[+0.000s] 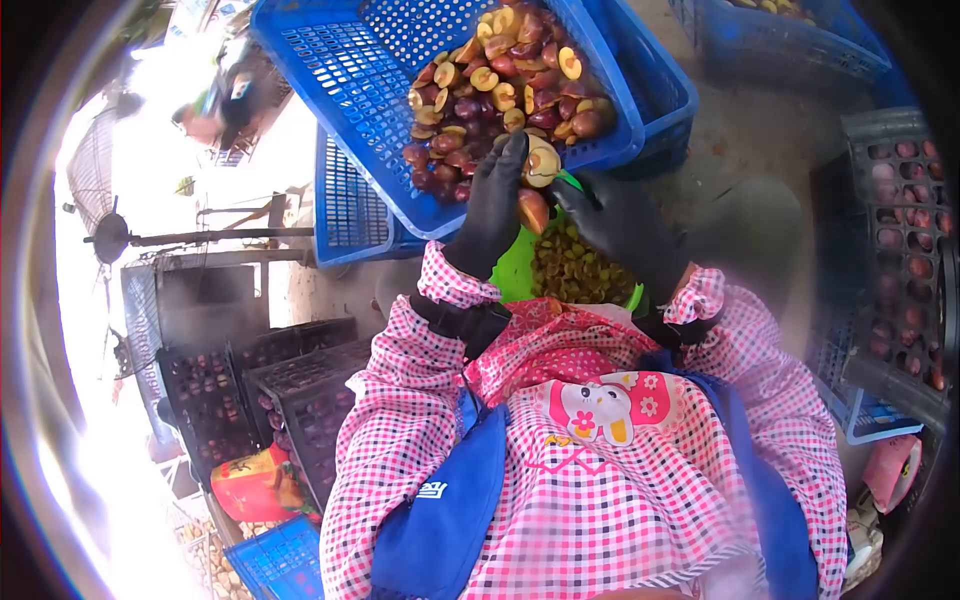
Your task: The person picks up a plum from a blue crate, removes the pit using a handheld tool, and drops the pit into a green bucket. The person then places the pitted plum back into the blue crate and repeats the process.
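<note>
My left hand [492, 198], in a black glove, is closed on a halved plum [541, 162] with its pale cut face turned up. A second reddish plum piece [533, 211] shows just below it, close to the fingers. My right hand [622, 228], also gloved in black, grips a small green tool [569, 180], whose visible end reaches the cut plum; the rest is hidden in the fingers. Beneath both hands sits a bright green basin [513, 268] with many small brownish-green bits, like plum pits. Just beyond, a blue basket [345, 120] holds a heap of halved plums [500, 85].
More blue crates stand under the basket and at the upper right [800, 50]. Black crates of plums are stacked at the right [905, 250] and lower left [205, 400]. A red and yellow bag [262, 485] lies by a blue crate [280, 560]. A fan [108, 236] stands left.
</note>
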`<act>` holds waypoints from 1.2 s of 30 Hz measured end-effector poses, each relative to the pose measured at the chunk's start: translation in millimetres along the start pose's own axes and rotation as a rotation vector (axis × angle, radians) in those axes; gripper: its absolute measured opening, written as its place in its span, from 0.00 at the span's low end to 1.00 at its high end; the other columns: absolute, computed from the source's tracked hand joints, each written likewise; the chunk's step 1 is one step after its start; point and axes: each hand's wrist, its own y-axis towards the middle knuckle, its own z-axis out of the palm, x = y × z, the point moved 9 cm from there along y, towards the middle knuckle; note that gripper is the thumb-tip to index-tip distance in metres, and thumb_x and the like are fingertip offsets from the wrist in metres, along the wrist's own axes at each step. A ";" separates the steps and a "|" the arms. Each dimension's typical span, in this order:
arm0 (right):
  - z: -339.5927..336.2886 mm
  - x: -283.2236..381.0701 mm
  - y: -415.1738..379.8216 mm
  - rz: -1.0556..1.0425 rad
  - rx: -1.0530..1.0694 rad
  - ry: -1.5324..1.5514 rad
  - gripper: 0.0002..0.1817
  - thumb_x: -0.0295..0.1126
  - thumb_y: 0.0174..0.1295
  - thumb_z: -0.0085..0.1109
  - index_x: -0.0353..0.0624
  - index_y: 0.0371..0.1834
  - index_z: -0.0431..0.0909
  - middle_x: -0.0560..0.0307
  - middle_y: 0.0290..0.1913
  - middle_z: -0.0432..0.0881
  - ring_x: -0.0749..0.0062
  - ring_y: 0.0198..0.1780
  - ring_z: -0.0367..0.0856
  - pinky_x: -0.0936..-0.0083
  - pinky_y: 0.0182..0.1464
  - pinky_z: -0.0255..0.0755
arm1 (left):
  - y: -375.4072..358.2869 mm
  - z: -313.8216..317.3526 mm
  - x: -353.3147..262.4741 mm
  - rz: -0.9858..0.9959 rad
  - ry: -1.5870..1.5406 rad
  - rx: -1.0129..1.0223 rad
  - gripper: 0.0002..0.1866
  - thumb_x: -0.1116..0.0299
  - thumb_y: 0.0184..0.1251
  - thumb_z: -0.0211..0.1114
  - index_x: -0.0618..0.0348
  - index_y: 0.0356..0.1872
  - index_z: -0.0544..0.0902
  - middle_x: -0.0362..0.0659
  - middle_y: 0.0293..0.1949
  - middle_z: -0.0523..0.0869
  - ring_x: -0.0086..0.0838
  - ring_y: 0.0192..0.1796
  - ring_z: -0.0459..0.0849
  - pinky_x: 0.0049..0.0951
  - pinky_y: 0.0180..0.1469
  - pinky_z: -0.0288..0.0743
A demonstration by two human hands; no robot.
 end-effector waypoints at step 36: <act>37.0 -11.2 -26.3 0.587 0.568 0.639 0.25 0.51 0.74 0.44 0.37 0.35 0.77 0.69 0.17 0.67 0.82 0.20 0.65 0.79 0.26 0.59 | -9.3 6.5 -1.8 -0.179 -0.037 -0.069 0.33 0.42 0.78 0.37 0.63 0.37 0.80 0.39 0.32 0.83 0.19 0.35 0.79 0.22 0.39 0.73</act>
